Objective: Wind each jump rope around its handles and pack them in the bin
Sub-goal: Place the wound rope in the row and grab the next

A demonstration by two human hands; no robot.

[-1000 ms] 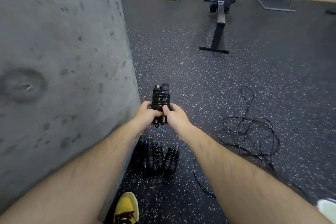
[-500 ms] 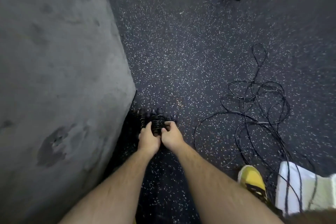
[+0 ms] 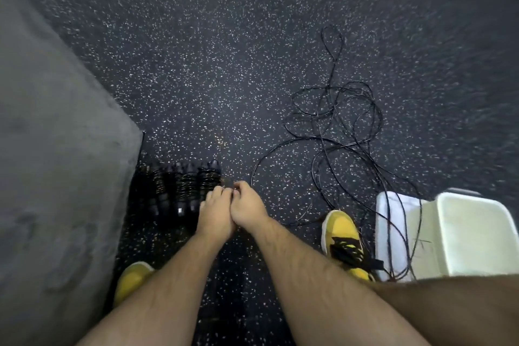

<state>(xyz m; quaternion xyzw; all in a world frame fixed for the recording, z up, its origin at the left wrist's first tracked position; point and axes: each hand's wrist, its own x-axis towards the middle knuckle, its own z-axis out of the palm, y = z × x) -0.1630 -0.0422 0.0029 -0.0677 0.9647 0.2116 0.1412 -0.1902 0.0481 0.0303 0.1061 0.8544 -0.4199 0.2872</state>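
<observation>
Several wound black jump ropes [image 3: 179, 188] lie side by side on the speckled floor next to a grey block. My left hand [image 3: 214, 213] and right hand [image 3: 245, 208] are pressed together at the right end of that row. Their curled fingers hold the near end of the rightmost wound jump rope [image 3: 209, 177], which rests on the floor; the blur hides the exact grip. A tangle of loose black ropes [image 3: 337, 121] is spread out to the right. The white bin [image 3: 449, 196] stands at the far right, and some loose cords trail over its left side.
A large grey concrete block [image 3: 56, 177] fills the left side, close to the wound ropes. My yellow shoes [image 3: 342, 236] [image 3: 132, 278] stand on the dark rubber floor [image 3: 210, 64], the right one touching loose cords.
Both hands lowered the wound rope from chest height down to the floor beside the other bundles. The view tilted down, so the bin and both shoes now show.
</observation>
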